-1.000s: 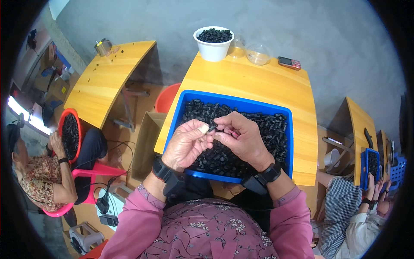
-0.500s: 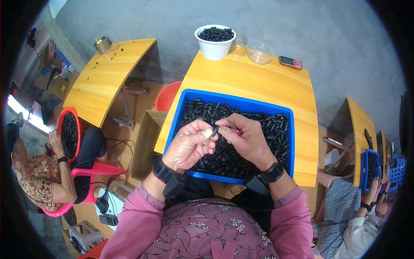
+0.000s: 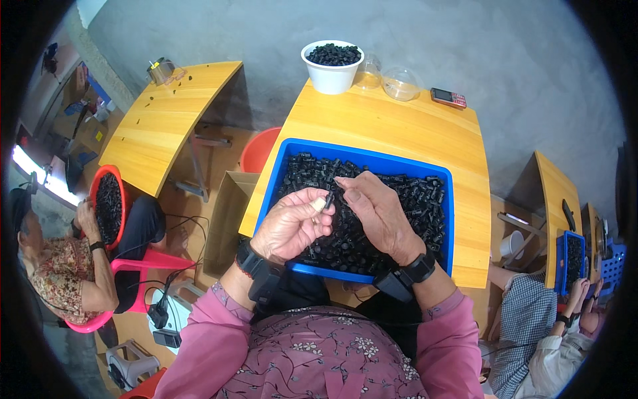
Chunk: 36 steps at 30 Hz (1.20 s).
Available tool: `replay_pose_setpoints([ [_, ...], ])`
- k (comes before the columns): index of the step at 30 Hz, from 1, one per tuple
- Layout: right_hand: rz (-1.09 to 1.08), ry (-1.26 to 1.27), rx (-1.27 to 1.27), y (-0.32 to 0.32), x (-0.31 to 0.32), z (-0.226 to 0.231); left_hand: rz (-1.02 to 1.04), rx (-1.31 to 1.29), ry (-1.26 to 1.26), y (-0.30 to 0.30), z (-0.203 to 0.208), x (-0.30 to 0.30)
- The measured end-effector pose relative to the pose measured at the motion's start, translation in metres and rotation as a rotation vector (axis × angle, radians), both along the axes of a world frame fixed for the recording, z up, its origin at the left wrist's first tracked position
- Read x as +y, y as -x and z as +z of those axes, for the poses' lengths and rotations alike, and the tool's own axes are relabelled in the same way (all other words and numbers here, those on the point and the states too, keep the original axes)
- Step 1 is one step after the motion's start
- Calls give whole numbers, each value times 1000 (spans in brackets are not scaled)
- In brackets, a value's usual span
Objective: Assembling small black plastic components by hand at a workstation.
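Observation:
My left hand is closed, pinching a small black cylindrical part between thumb and fingers; a beige cover wraps the thumb tip. Just to its right is my right hand, its index finger stretched out and thumb apart from it, with nothing visible between them. Both hands are over a blue tray filled with a heap of small black parts. Dark devices are strapped to both wrists. The palm side of my right hand is partly hidden.
On the wooden table stand a white tub of black pieces, a clear plastic bowl and a phone. An open cardboard box and a red basin lie left. People work at both sides, one with a red basin.
My right hand has let go of the small black part, and its fingers have parted and straightened. My left hand keeps its pinch in nearly the same place.

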State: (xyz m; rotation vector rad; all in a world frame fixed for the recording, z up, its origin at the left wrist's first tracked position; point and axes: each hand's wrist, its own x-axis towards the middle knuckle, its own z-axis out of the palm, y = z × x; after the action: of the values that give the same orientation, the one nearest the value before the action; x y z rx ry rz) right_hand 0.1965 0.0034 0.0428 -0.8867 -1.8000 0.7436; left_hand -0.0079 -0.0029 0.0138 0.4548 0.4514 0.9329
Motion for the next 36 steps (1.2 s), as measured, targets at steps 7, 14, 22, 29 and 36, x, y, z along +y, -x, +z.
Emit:
replay_pose_setpoints([
  [7, 62, -68, -86, 1, -3, 0, 46, -146, 44, 3, -4, 2],
  [14, 65, -85, -111, 5, -5, 1, 47, -142, 12, 2, -4, 1],
  [22, 73, -97, -96, 3, -1, -3, 63, -115, 4, 0, -1, 1],
  [29, 25, -99, -84, 3, 1, -6, 21, -150, 9, 0, 1, 0],
  [36, 93, -91, -72, 6, -3, -5, 64, -171, 39, 2, -2, 0],
])
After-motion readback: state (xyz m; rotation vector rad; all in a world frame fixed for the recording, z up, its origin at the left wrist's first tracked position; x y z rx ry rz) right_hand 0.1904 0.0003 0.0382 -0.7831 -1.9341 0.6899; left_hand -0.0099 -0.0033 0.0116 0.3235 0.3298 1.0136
